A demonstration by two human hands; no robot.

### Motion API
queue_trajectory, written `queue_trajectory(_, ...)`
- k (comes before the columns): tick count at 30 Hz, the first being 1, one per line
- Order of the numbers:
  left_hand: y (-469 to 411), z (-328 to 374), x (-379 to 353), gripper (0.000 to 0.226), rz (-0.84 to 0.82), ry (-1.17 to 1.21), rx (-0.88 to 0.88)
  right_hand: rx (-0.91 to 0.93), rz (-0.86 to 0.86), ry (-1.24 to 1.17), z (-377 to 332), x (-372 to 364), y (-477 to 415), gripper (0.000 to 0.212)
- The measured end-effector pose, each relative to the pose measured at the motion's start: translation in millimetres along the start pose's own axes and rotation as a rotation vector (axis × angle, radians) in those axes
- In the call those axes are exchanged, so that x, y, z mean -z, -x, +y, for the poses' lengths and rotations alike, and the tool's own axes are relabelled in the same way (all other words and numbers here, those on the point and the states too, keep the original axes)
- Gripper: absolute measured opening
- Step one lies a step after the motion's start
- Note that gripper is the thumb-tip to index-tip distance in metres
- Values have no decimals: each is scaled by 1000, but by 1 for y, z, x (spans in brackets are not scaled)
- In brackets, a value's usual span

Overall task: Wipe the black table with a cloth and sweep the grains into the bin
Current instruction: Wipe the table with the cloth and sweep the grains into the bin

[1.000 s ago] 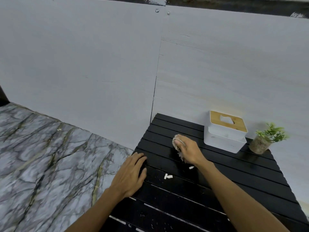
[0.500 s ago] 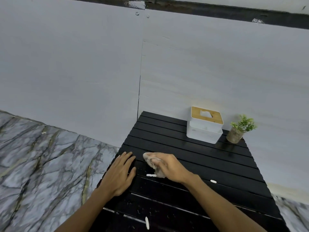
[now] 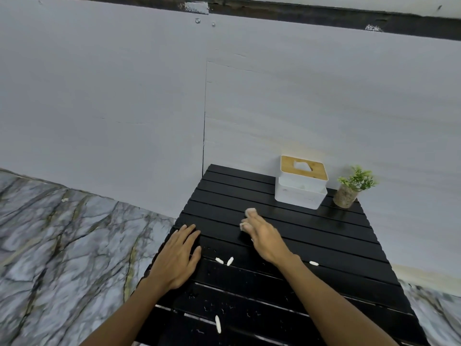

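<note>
No legible txt, labels or nos. anywhere in view

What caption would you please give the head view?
Right hand holds a cloth on the black table; left hand rests flat.

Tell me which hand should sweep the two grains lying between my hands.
Right, probably. The right hand holds the cloth and sits just beyond the two grains, so it can drag them back. The left hand lies flat and empty on the table near its left edge.
</note>
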State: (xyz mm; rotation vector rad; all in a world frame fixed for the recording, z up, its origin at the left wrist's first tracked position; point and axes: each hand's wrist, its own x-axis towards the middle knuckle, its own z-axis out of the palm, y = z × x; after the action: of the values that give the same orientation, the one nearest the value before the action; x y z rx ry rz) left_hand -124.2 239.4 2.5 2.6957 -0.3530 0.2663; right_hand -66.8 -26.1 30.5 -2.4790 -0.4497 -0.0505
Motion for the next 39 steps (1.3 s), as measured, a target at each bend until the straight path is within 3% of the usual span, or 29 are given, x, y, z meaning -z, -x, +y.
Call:
queue_trajectory(3, 1, 0, 1, 71, 5, 6, 4, 160, -151, -91, -10, -2, 18, 38)
queue_trajectory(6, 1, 1, 1, 73, -1, 21, 6, 232, -166, -180, -11, -1, 34, 31)
queue_trajectory(12, 1, 0, 2, 74, -9, 39, 16, 112, 78, -440, -29, 16, 8, 23)
queue_trajectory(16, -1, -2, 1, 73, -4, 37, 20, 208, 138, -276, -34, 9, -38, 24)
queue_trajectory(21, 0, -3, 0, 71, 0, 15, 5, -105, 140, 61, -12, -32, -82, 29)
queue_trajectory(23, 0, -3, -2, 70, 1, 8, -1, -104, 177, 76, -17, -50, -86, 19)
queue_trajectory(29, -1, -5, -5, 62, 19, 26, -11, 158, -93, 33, -27, -56, -81, 28)
queue_trajectory(33, -6, -4, -4, 55, 56, 95, 15, 207, -211, -60, -22, -43, -66, 61)
queue_trajectory(36, -18, -4, -3, 53, 97, 98, 34, 195, -13, -56, -17, -30, -49, 63)
queue_trajectory(39, -38, -3, -5, 50, 146, 86, 31, 232, 238, 192, -11, -21, -29, 50)
